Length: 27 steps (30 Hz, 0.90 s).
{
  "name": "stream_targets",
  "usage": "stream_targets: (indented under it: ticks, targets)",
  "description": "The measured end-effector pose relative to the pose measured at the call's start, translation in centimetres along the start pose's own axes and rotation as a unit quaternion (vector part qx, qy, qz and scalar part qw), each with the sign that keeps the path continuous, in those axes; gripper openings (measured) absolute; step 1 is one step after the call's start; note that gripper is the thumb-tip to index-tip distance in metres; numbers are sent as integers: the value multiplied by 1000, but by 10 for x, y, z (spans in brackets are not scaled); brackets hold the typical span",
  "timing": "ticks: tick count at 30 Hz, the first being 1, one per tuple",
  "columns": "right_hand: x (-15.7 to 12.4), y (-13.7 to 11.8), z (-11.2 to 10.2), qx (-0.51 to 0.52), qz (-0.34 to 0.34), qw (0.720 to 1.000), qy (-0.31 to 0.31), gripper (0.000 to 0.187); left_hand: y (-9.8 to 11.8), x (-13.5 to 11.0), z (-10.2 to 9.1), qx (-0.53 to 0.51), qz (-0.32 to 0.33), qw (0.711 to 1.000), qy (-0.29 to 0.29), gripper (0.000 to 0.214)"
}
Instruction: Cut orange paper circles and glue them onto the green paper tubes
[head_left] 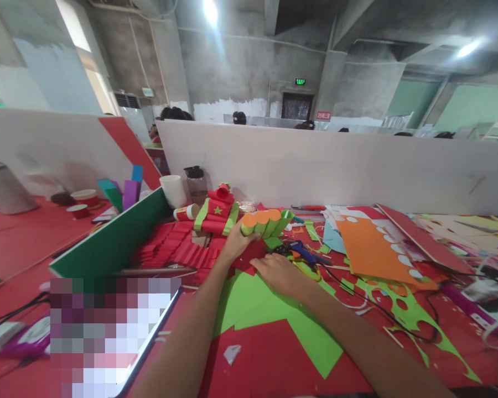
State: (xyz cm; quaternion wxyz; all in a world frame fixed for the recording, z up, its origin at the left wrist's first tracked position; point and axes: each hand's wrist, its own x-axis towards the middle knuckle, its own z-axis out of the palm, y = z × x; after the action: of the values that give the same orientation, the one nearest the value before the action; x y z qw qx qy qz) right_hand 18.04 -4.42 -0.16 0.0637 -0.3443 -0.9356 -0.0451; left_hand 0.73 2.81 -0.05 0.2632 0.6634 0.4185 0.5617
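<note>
My left hand (pixel 237 243) is closed on a paper craft piece (pixel 264 222), a row of green rolled tubes with a scalloped orange top, held above the table. My right hand (pixel 281 272) rests nearby with its fingers stretched out, over green paper sheets (pixel 249 301); nothing shows in it. Just beyond the hands, a blue glue gun (pixel 302 251) lies among paper scraps. Behind and left of the held piece stands a red and green paper model (pixel 218 213) with a star on its front. Folded red paper strips (pixel 178 243) are piled to the left.
A green board (pixel 112 237) walls off the left side. In front of it lies a lit, blurred screen (pixel 149 326). Orange cut-out paper (pixel 373 246) and green offcuts (pixel 406 309) cover the right, crossed by a black cable. A white partition (pixel 315 166) runs along the back.
</note>
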Motion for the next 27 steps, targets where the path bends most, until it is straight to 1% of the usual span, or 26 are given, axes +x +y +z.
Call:
stream_targets:
  ticks: [2, 3, 4, 5, 7, 9, 10, 11, 12, 15, 18, 19, 20, 22, 23, 25, 27]
  targets:
    - [0, 3, 0, 85, 44, 995, 26, 32, 1, -1, 0, 0, -2, 1000, -6, 48]
    - [-1, 5, 0, 147, 67, 986, 44, 31, 1, -1, 0, 0, -4, 1000, -8, 47]
    - [-2, 8, 0, 218, 87, 970, 61, 31, 1, -1, 0, 2, -6, 1000, -9, 46]
    - [-3, 11, 0, 293, 103, 948, 77, 31, 1, -1, -1, 4, -7, 1000, -9, 46]
    - [-5, 17, 0, 426, 120, 891, 98, 33, 0, 0, -1, 5, -8, 1000, -12, 44]
    - [-5, 22, -2, 513, 126, 842, 111, 36, -1, 0, 0, 3, -11, 1000, -17, 44]
    - [-6, 24, -3, 539, 129, 824, 116, 37, -2, 0, 0, 1, -14, 1000, -19, 44]
    - [-6, 25, -6, 554, 129, 814, 120, 36, -2, 1, 0, 0, -16, 1000, -20, 44]
    - [-7, 26, -9, 561, 127, 809, 121, 32, -2, 1, 0, -1, -17, 1000, -21, 44]
    - [-11, 29, -26, 555, 108, 815, 129, 18, -2, 0, 0, -5, -13, 1000, -19, 45]
    - [-19, 40, -52, 520, 80, 835, 163, 15, -4, 1, 0, -4, -7, 1000, -12, 45]
    - [-21, 46, -62, 501, 74, 844, 177, 16, -5, 1, 0, -2, -5, 1000, -10, 44]
    - [-23, 54, -71, 482, 75, 848, 206, 17, -6, 1, 0, 0, -4, 1000, -9, 44]
    - [-24, 73, -88, 435, 94, 853, 273, 21, -8, 1, -1, 3, -6, 1000, -7, 42]
    - [-23, 83, -94, 409, 106, 858, 292, 22, -9, 1, -1, 5, -8, 1000, -7, 42]
    - [-20, 102, -102, 350, 123, 869, 329, 24, -10, 2, -1, 10, -10, 1000, -6, 41]
    - [-17, 117, -102, 296, 136, 880, 346, 23, -10, 2, -2, 12, -8, 1000, -7, 42]
